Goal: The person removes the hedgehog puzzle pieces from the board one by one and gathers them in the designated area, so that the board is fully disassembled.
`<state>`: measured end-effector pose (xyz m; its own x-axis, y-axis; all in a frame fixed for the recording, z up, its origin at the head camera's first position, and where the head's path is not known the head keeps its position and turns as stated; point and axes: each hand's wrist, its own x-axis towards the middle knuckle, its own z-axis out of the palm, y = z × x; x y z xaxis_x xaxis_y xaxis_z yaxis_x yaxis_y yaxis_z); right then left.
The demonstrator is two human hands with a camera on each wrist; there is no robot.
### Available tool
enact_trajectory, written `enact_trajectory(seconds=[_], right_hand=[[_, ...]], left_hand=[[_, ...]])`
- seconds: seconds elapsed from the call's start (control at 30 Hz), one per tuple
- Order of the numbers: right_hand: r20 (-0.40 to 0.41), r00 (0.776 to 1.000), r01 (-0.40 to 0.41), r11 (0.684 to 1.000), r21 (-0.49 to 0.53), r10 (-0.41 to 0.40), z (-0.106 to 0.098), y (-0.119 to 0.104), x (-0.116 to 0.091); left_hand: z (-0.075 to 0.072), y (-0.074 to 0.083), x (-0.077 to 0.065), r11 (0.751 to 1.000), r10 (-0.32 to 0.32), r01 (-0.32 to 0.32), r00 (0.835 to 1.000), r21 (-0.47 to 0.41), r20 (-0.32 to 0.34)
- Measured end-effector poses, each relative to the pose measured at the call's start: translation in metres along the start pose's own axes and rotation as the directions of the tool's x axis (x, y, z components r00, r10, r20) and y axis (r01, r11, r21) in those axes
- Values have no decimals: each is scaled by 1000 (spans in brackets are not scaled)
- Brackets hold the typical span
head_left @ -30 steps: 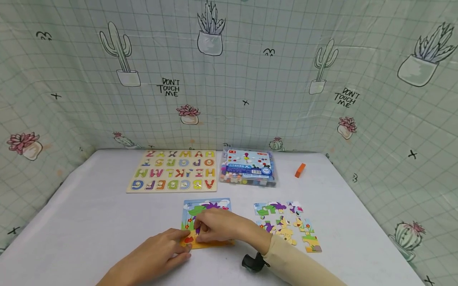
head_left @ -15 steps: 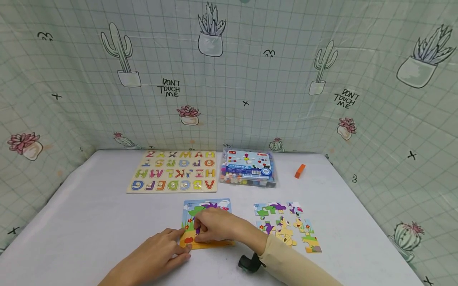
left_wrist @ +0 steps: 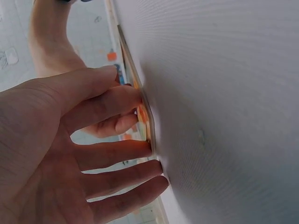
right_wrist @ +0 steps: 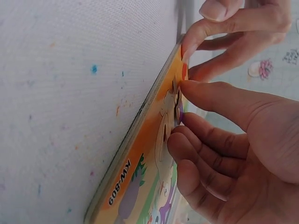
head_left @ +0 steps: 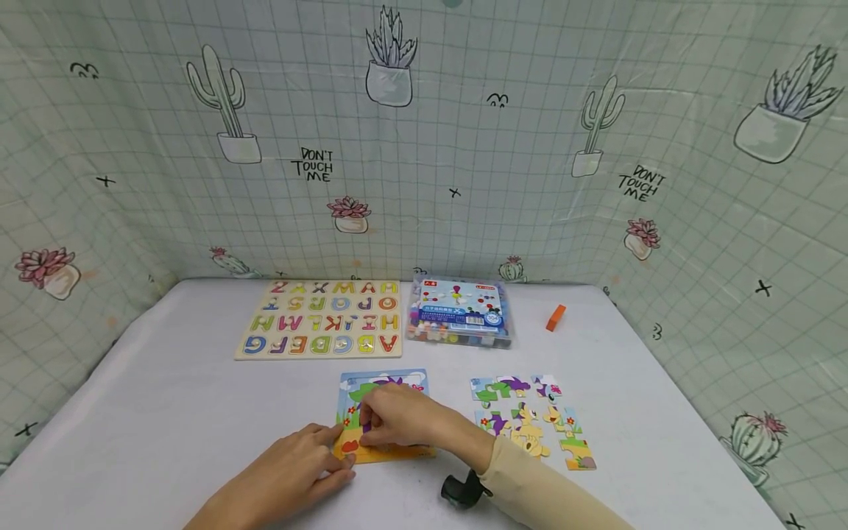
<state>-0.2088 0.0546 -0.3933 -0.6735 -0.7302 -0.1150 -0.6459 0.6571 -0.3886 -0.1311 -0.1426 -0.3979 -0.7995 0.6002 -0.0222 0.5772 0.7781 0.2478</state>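
Observation:
A jigsaw puzzle board (head_left: 350,397) with a cartoon picture and an orange lower border lies in front of me, its middle hidden by my right hand in the head view. My left hand (head_left: 301,464) rests at the board's lower left corner, fingers fairly straight, fingertips on its edge and the table. Over the board, my right hand (head_left: 400,416) pinches a small puzzle piece (right_wrist: 178,103) between thumb and index finger, low against the board's surface. Its other fingers are curled beside it. Right of the board lie several loose puzzle pieces (head_left: 526,423), partly hidden by the right forearm.
A wooden alphabet board (head_left: 318,320) stands behind on the left, beside a clear plastic box (head_left: 459,309) of coloured parts. An orange block (head_left: 556,317) lies at the back right. A dark curved object (head_left: 460,489) sits by the right wrist. A patterned curtain (head_left: 424,147) closes off the back.
Both hands stay almost in place on the board. My right hand and forearm have shifted very slightly left, and the dark object at the wrist has moved with them.

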Motion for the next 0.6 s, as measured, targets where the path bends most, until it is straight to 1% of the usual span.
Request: enact_trajectory(seconds=[0.13,0.23,0.37,0.5,0.6], right_hand=[[-3,1000,-16,999,33,16,0,0,0],[-9,1000,-22,998,55,23,0,-1,0],[-32,999,-27,994,103,31,-1,-1,-1],[-68,997,-10,986,169,21,-4,-1,-1],[-72,997,9,978,210,6,-5,-1,-1]], left_hand=[[0,0,0,1000,7,-7,1000,-8,-12],[-1,-1,-1,999,3,-3,1000,-42,-12],[-2,-2,-3,995,-20,21,1000,-98,11],[-2,-3,-3,993,-32,34,999,-113,17],[-2,-3,-3,994,-35,36,999,-107,11]])
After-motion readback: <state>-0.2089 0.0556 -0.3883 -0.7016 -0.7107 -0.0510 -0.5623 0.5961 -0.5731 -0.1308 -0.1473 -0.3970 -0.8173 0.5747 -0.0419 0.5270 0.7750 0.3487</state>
